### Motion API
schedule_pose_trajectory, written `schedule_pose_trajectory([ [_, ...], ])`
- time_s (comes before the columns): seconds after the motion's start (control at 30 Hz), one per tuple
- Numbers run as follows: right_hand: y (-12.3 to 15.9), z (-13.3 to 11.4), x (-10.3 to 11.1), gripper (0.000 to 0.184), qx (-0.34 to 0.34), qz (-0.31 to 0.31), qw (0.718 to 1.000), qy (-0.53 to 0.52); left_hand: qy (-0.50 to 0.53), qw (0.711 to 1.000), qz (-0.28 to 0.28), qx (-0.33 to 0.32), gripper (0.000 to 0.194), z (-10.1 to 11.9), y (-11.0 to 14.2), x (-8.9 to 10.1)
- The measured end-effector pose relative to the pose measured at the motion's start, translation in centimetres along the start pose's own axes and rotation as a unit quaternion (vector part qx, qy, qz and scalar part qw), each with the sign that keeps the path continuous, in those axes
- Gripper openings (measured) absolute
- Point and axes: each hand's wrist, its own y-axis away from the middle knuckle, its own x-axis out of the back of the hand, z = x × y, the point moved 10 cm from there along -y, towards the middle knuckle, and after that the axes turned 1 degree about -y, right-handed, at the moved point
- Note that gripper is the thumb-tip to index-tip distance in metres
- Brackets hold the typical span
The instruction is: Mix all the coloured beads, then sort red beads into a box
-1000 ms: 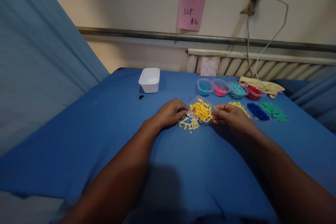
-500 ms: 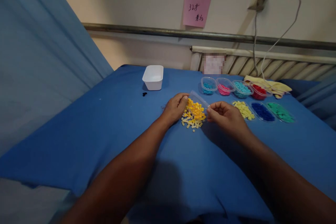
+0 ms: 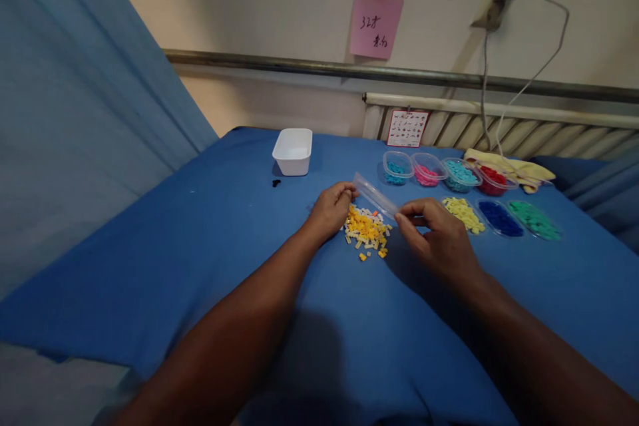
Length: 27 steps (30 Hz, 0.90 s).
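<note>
A shallow container (image 3: 375, 194) of thin, clear, glossy plastic is tipped up on its side near the middle of the blue cloth-covered worktop (image 3: 214, 239). The right hand (image 3: 429, 229) pinches its right end between thumb and bent fingers; the left hand (image 3: 332, 210) has its fingers curled beside the other end — whether they grip it I cannot tell. Below it spreads a loose heap: small, blocky yellow pieces (image 3: 365, 223) over pale, stubby ones (image 3: 358, 239). Toward the far left corner stands a smooth, boxy white tub (image 3: 293, 154); clear, round-cornered tubs (image 3: 426, 170) of coloured pieces line the far edge rightward, ending by a soft yellow cloth (image 3: 514, 170).

A second ago the container lay flatter, holding the yellow pieces — now they are heaped on the cloth, a few scattered toward the near edge.
</note>
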Motion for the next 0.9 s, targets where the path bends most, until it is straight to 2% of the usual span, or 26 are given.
schedule_pose_trajectory([
  [0.07,0.0,2.3,0.9,0.020,-0.061,0.041,0.997,-0.012,-0.026,0.998,-0.046,-0.016,0.043,1.6,0.8,-1.0],
  [0.13,0.2,5.2,1.3,0.027,-0.136,0.071,0.987,-0.039,-0.110,0.983,-0.134,-0.055,0.057,3.7,2.3,-3.2],
  [0.17,0.4,6.6,1.4,0.031,-0.172,0.080,0.980,-0.064,-0.176,0.962,-0.191,-0.086,0.065,4.7,3.4,-4.7],
  [0.23,0.8,9.1,1.2,0.037,-0.230,0.094,0.960,-0.132,-0.279,0.914,-0.266,-0.125,0.072,5.9,5.6,-7.1],
  [0.33,0.8,10.7,1.0,0.042,-0.269,0.115,0.932,-0.215,-0.348,0.874,-0.300,-0.157,0.070,6.6,7.3,-9.2],
  [0.43,-0.6,9.7,-0.1,0.043,-0.273,0.077,0.924,-0.257,-0.370,0.863,-0.299,-0.171,0.067,6.5,7.5,-10.1],
  [0.53,-3.2,7.3,-3.2,0.038,-0.289,-0.009,0.907,-0.306,-0.381,0.864,-0.275,-0.180,0.068,6.3,7.0,-10.2],
  [0.7,-6.8,3.2,-10.7,0.040,-0.337,-0.109,0.876,-0.326,-0.405,0.864,-0.217,-0.206,0.067,6.5,7.0,-9.9],
  [0.83,-7.8,1.1,-16.9,0.037,-0.341,-0.170,0.872,-0.308,-0.372,0.876,-0.193,-0.238,0.052,6.8,7.2,-9.9],
  [0.9,-7.7,0.6,-19.2,0.033,-0.336,-0.191,0.874,-0.294,-0.360,0.869,-0.204,-0.270,0.041,6.9,7.5,-10.4],
])
